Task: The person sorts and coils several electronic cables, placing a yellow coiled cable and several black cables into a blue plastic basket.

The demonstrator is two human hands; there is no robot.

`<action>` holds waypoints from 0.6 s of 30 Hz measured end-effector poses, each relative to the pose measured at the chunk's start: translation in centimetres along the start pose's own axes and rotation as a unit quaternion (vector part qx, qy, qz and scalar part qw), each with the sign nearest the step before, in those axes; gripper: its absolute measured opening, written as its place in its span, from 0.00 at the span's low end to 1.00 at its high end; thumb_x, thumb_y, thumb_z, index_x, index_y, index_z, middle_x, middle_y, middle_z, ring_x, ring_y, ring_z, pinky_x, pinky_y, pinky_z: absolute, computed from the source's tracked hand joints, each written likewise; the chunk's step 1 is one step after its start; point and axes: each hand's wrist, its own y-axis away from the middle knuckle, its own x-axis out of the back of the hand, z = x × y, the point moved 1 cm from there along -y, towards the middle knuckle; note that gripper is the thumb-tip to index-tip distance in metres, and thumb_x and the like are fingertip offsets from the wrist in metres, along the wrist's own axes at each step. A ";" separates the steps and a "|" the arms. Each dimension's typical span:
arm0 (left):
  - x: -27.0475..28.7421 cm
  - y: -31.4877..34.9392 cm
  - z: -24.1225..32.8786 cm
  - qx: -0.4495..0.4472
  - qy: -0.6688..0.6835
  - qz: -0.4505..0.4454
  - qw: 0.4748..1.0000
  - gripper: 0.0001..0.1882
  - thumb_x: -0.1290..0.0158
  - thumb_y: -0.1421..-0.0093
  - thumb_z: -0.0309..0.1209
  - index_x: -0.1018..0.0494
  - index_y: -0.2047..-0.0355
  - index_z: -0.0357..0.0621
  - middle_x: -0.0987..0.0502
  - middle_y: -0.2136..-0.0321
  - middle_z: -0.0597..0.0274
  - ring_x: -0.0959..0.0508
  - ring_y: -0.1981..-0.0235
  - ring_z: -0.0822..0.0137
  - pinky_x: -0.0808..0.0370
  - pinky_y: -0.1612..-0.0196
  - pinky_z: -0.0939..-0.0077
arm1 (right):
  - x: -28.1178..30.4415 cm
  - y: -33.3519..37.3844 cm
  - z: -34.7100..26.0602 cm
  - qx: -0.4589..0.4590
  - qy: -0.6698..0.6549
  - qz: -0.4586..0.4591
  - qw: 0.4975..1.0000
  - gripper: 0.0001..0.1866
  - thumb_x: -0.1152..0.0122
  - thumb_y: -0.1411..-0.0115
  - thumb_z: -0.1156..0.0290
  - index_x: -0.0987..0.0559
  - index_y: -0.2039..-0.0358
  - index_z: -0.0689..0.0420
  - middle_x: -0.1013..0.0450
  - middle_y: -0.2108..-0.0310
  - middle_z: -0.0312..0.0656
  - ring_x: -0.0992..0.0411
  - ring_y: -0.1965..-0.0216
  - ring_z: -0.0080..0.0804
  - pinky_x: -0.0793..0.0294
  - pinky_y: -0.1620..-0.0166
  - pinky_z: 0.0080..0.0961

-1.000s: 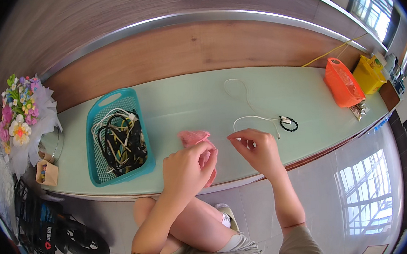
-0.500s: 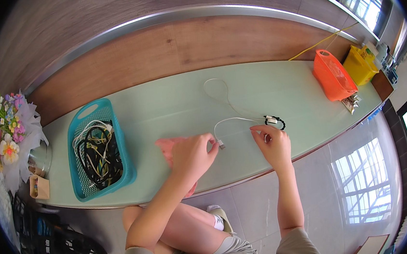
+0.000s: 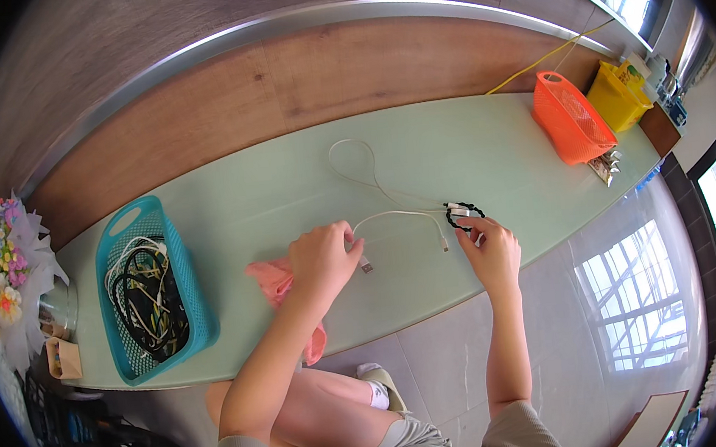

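A white USB charging cable [image 3: 401, 212] lies on the pale green tabletop, its far part bent into a loop. My left hand [image 3: 324, 258] pinches it just behind the flat metal plug [image 3: 367, 264]. The cable's other, smaller plug [image 3: 445, 246] points toward me between my hands. Thumb and fingers of my right hand [image 3: 493, 252] close on the near edge of a black braided ring [image 3: 478, 208], which rests around a small white piece. A pink cloth [image 3: 271, 280] lies partly hidden beneath my left forearm.
At left stands a teal basket [image 3: 205, 322] of tangled cables, beside a flower bouquet [image 3: 9, 279] and a small tan box [image 3: 64, 358]. An orange basket [image 3: 571, 124], silvery packets [image 3: 607, 166] and a yellow basket [image 3: 617, 99] stand at the far right. A wood panel backs the table.
My right fingers have come onto the black ring, and the small plug now shows outside my hand. My left hand has shifted slightly left. The whole view has turned a little.
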 end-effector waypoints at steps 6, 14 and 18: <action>-0.7 -0.5 -0.2 0.011 -0.016 0.003 1.000 0.09 0.39 0.45 0.40 0.23 0.72 0.50 0.23 0.84 0.66 0.22 0.82 0.60 0.29 0.77 0.63 | -0.7 -0.1 0.8 -0.005 0.042 -0.003 0.999 0.07 0.33 0.47 0.64 0.16 0.69 0.49 0.29 0.80 0.31 0.30 0.80 0.32 0.32 0.74 0.30; -0.6 -0.6 -0.5 0.029 -0.011 0.000 1.000 0.07 0.40 0.47 0.38 0.23 0.73 0.49 0.22 0.84 0.66 0.22 0.81 0.60 0.28 0.76 0.64 | -0.6 0.3 -0.3 -0.037 -0.008 -0.043 0.998 0.07 0.32 0.48 0.63 0.16 0.70 0.51 0.31 0.81 0.32 0.34 0.81 0.29 0.34 0.75 0.29; 0.8 -0.1 -0.3 0.058 0.034 -0.013 0.998 0.07 0.41 0.47 0.37 0.23 0.73 0.48 0.23 0.84 0.67 0.23 0.82 0.62 0.29 0.77 0.65 | -0.3 1.1 -0.9 -0.032 -0.096 -0.033 0.994 0.06 0.31 0.48 0.67 0.17 0.70 0.53 0.33 0.84 0.32 0.37 0.84 0.24 0.38 0.76 0.24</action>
